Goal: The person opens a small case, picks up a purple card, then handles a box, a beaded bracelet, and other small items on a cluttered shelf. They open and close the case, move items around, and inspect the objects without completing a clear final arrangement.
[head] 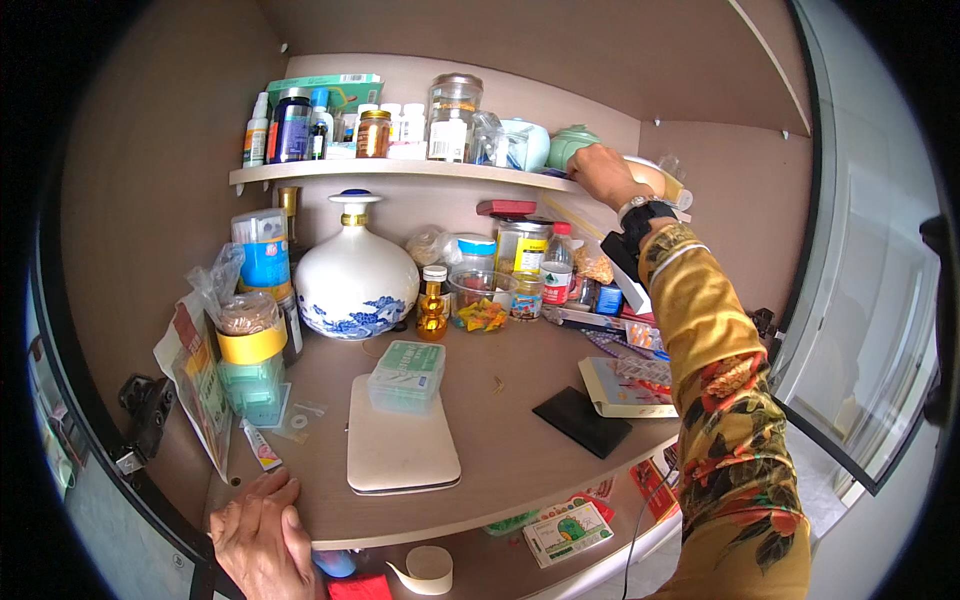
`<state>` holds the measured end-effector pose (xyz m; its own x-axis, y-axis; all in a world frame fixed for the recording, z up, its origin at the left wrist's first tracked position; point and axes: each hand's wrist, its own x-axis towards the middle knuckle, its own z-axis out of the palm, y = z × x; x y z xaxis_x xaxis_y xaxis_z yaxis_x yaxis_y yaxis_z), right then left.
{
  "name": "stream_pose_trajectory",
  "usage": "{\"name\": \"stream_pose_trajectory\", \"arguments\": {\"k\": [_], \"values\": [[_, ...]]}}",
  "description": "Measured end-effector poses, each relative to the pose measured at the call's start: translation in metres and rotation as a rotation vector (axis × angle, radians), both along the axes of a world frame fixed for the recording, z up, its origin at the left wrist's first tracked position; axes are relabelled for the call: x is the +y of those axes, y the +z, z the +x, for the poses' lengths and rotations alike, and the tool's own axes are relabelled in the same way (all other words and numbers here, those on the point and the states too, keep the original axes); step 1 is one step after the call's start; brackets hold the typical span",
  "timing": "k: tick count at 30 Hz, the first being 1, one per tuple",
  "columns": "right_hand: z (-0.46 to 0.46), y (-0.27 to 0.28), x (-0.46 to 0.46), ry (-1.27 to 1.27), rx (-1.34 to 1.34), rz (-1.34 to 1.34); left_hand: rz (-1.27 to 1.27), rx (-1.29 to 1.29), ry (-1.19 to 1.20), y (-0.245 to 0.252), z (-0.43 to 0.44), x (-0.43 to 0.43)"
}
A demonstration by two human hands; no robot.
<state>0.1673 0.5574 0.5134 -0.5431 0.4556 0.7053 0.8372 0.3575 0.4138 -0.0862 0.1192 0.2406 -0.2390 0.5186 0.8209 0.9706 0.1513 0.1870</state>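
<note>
My right hand (602, 174) reaches up to the upper shelf (330, 171). Its fingers curl at the shelf's front edge, before a green lidded ceramic pot (570, 145). What lies under those fingertips is hidden. A light blue bowl-like vessel (529, 142) stands just left of the pot, and a rounded cream object (646, 174) is partly behind my wrist. My left hand (262, 536) rests at the front left edge of the middle shelf (315, 450), holding nothing that I can see. Just beyond its fingertips lies a small white tube (261, 447).
A white and blue porcelain bottle (358, 281) stands at the back left. A green-lidded plastic box (409, 375) sits on a pale wallet-like case (401, 457). Rightward are a black flat pouch (582, 421) and a book-like box (619, 386). A glass door (862, 300) stands open at right.
</note>
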Motion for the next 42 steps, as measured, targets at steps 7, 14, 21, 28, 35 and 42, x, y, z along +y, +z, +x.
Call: {"name": "stream_pose_trajectory", "arguments": {"k": [7,14,21,28,35,42], "values": [[-0.007,0.008,0.028,0.107,0.097,-0.248,-0.01,-0.021,0.002,0.003,0.004,-0.001],[-0.008,0.017,-0.055,0.206,0.116,-0.005,-0.039,0.022,-0.01,-0.003,-0.01,-0.002],[-0.056,-0.066,-0.203,0.549,-0.273,-1.058,0.008,0.05,-0.008,-0.004,-0.011,0.0],[-0.106,-0.128,-0.228,0.384,-0.537,-1.152,0.045,0.068,-0.03,-0.008,-0.015,0.001],[-0.139,-0.15,-0.205,0.733,-0.476,-1.15,0.046,0.083,-0.033,-0.008,-0.016,0.001],[-0.182,-0.155,-0.185,0.819,-0.393,-1.314,0.041,0.088,-0.036,-0.007,-0.015,0.0]]}}
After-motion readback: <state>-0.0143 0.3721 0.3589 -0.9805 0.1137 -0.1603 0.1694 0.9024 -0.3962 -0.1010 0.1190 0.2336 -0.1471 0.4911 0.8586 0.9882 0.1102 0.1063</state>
